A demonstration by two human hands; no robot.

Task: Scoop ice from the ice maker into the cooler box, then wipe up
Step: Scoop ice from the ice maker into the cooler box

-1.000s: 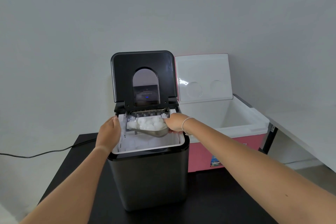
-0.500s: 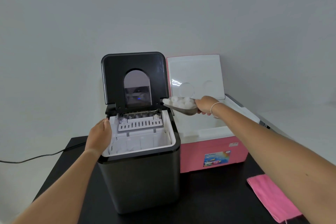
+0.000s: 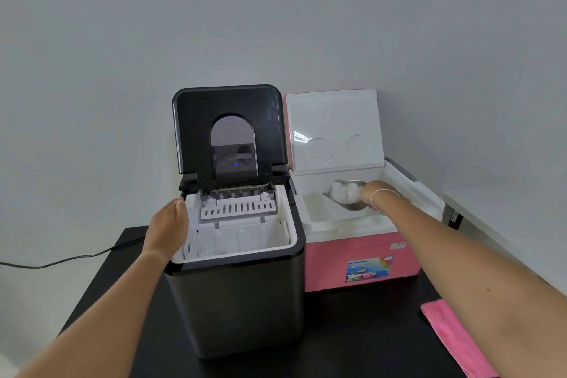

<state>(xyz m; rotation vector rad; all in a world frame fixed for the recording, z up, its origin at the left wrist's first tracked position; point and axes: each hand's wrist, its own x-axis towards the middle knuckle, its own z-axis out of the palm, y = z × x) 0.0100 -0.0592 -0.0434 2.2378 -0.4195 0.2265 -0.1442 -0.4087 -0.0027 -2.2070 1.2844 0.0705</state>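
Observation:
A dark ice maker (image 3: 239,301) stands on the black table with its lid raised and its white basket showing. To its right sits a pink cooler box (image 3: 362,258), lid open, white inside. My right hand (image 3: 372,193) grips the handle of a metal scoop (image 3: 346,204) heaped with ice (image 3: 345,192), held tilted inside the cooler's opening. My left hand (image 3: 167,228) rests with straight fingers against the ice maker's left rim.
A pink cloth (image 3: 454,337) lies on the black table (image 3: 362,331) at the right front. A black power cord (image 3: 61,261) trails off the table to the left. A white surface (image 3: 506,215) stands at the far right, a grey wall behind.
My right hand carried the full scoop out of the ice maker, rightward, and lowered it into the cooler box. My left hand stayed on the ice maker's rim.

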